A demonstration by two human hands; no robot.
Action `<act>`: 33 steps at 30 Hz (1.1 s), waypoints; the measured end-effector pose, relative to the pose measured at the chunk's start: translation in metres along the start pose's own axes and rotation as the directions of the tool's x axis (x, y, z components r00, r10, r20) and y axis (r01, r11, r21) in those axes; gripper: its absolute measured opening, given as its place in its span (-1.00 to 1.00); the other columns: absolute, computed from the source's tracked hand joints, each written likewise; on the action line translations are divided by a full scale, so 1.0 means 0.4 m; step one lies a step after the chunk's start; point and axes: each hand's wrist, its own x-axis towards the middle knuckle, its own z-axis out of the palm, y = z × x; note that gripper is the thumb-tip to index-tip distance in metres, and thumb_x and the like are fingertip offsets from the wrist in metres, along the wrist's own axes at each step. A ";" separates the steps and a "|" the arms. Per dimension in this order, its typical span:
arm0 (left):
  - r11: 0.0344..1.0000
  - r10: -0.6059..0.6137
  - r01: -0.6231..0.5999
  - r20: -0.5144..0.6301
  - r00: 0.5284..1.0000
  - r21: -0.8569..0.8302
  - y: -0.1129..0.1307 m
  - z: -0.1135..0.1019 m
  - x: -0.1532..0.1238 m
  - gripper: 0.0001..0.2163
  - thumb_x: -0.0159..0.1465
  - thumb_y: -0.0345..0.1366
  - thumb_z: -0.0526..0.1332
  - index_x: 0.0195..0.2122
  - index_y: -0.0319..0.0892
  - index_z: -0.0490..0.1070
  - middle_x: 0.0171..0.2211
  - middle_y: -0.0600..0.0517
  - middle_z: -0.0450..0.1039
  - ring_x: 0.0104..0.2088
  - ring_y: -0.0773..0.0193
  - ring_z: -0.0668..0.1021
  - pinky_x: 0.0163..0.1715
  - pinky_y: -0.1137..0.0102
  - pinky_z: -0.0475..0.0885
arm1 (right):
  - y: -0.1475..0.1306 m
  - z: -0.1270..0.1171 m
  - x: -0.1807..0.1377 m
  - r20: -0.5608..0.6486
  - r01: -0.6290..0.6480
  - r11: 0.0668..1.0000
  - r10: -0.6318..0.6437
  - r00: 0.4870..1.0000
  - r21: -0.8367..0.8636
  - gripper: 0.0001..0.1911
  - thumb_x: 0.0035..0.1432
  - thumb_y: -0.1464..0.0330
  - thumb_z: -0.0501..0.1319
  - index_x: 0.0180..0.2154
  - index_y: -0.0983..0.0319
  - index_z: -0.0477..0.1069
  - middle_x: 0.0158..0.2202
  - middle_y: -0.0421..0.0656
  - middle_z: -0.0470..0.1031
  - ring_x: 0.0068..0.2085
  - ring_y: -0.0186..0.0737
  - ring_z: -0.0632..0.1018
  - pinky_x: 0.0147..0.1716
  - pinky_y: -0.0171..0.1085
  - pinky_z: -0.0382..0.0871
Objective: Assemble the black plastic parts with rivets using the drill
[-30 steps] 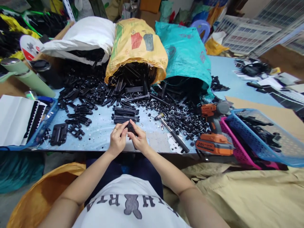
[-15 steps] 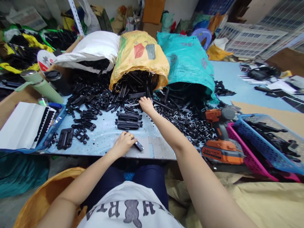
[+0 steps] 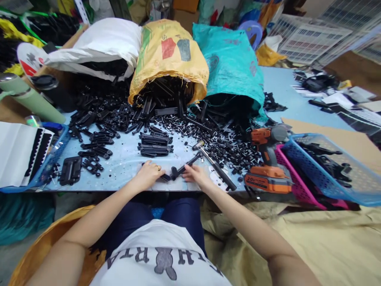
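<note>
At the front edge of the table, my left hand [image 3: 149, 174] is closed over a short black plastic piece [image 3: 165, 177] lying on the work surface; most of it is hidden under the fingers. Close by on its right, my right hand [image 3: 197, 175] grips a slim black bar [image 3: 188, 164] with a rounded end, held at a slant. That rounded end is near the left hand's piece; I cannot tell whether they touch. Beyond the hands lies a stack of long black parts [image 3: 155, 145]. A hammer [image 3: 216, 163] rests on the table just right of my right hand.
Yellow [image 3: 172, 43], white [image 3: 110, 35] and teal sacks [image 3: 229, 59] stand at the back, with black parts and screws [image 3: 232, 149] heaped before them. On the right are an orange cordless drill [image 3: 269, 178] and a blue basket [image 3: 327, 182]. Left stands a green bottle [image 3: 35, 99].
My right hand has come back from the heap by the yellow sack to the front edge, now with a black bar. My left hand stays on its piece. The view has shifted slightly.
</note>
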 end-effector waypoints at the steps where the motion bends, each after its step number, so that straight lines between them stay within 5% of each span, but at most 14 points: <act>1: 0.999 -0.033 0.033 0.000 0.999 0.019 -0.002 0.002 -0.002 -0.70 0.23 -0.48 0.01 -0.07 -0.12 0.39 -0.26 -0.08 0.45 -0.19 0.19 0.47 -0.06 0.21 0.20 | 0.017 -0.009 -0.023 0.007 0.002 0.987 -0.001 1.000 -0.162 -0.59 0.07 -0.01 0.12 -0.44 0.23 0.28 -0.55 -0.14 0.43 -0.51 -0.24 0.47 -0.51 -0.26 0.35; 3: 0.994 -0.092 0.092 -0.001 0.996 0.052 -0.002 0.005 -0.003 -0.73 0.24 -0.47 0.02 -0.09 -0.16 0.39 -0.28 -0.09 0.44 -0.22 0.18 0.48 -0.17 0.27 0.24 | 0.026 -0.033 -0.052 0.028 0.160 0.829 -0.171 0.985 -0.536 -0.63 0.15 0.06 0.07 -0.42 0.24 0.35 -0.49 -0.08 0.45 -0.41 -0.16 0.49 -0.41 -0.21 0.36; 5: 0.987 -0.141 0.141 -0.003 0.990 0.080 0.003 0.007 -0.002 -0.76 0.23 -0.45 0.03 -0.13 -0.18 0.40 -0.30 -0.10 0.44 -0.25 0.16 0.48 -0.24 0.28 0.25 | 0.013 -0.054 -0.053 0.194 0.392 0.503 -0.402 0.895 -0.770 -0.68 0.18 0.14 0.08 -0.22 0.24 0.40 -0.25 0.00 0.48 -0.20 -0.07 0.47 -0.24 -0.15 0.32; 7: 0.980 -0.174 0.174 -0.006 0.985 0.092 0.013 0.008 0.001 -0.78 0.23 -0.45 0.03 -0.15 -0.19 0.40 -0.31 -0.10 0.44 -0.27 0.13 0.48 -0.28 0.28 0.26 | -0.005 -0.068 -0.030 0.400 0.548 0.222 -0.479 0.782 -0.806 -0.62 0.18 0.18 0.11 -0.01 0.22 0.32 -0.01 0.04 0.38 -0.03 -0.02 0.38 -0.10 -0.11 0.23; 9: 0.978 -0.191 0.191 -0.008 0.982 0.086 0.022 0.007 0.002 -0.78 0.24 -0.44 0.04 -0.15 -0.21 0.39 -0.32 -0.10 0.43 -0.26 0.10 0.48 -0.30 0.27 0.27 | -0.018 -0.075 0.005 0.486 0.588 0.093 -0.470 0.737 -0.803 -0.60 0.21 0.20 0.10 0.03 0.23 0.28 0.01 0.03 0.35 0.00 -0.02 0.35 -0.06 -0.10 0.17; 13: 0.980 -0.197 0.197 -0.017 0.980 0.012 0.022 0.012 -0.001 -0.76 0.25 -0.41 0.04 -0.08 -0.21 0.36 -0.26 -0.11 0.41 -0.20 0.09 0.46 -0.28 0.28 0.31 | -0.027 -0.098 0.037 0.529 0.599 0.039 -0.427 0.734 -0.800 -0.67 0.28 0.20 0.00 -0.10 0.26 0.35 -0.22 -0.01 0.43 -0.16 -0.11 0.41 -0.16 -0.18 0.16; 19: 0.987 -0.107 0.102 -0.032 0.994 -0.128 0.025 0.040 0.018 -0.62 0.20 -0.46 0.00 0.07 -0.21 0.23 -0.09 -0.11 0.36 -0.06 0.13 0.40 -0.06 0.26 0.27 | -0.024 -0.080 -0.033 0.637 0.688 0.083 -0.311 0.705 -0.721 -0.58 0.28 0.07 -0.09 -0.14 0.23 0.34 -0.38 -0.11 0.44 -0.38 -0.26 0.46 -0.44 -0.33 0.11; 26: 0.983 -0.114 0.093 -0.130 0.985 -0.161 0.053 0.046 0.019 -0.49 0.05 0.01 0.24 -0.07 -0.21 0.24 -0.16 -0.13 0.36 -0.14 0.02 0.43 -0.15 0.20 0.32 | -0.054 0.001 -0.084 0.547 0.582 0.075 -0.263 0.795 -0.810 -0.60 0.30 0.08 -0.12 -0.14 0.20 0.32 -0.34 -0.11 0.45 -0.37 -0.25 0.48 -0.48 -0.33 0.05; 33: 0.984 -0.033 -0.015 -0.262 0.964 -0.180 0.032 0.083 -0.004 -0.71 0.17 -0.15 0.19 -0.16 -0.19 0.25 -0.23 -0.08 0.38 -0.19 0.11 0.47 -0.21 0.27 0.37 | -0.116 0.015 -0.122 0.501 0.509 -0.056 -0.292 0.815 -0.859 -0.60 0.32 0.13 -0.18 -0.11 0.20 0.30 -0.31 -0.07 0.43 -0.32 -0.20 0.47 -0.42 -0.29 0.05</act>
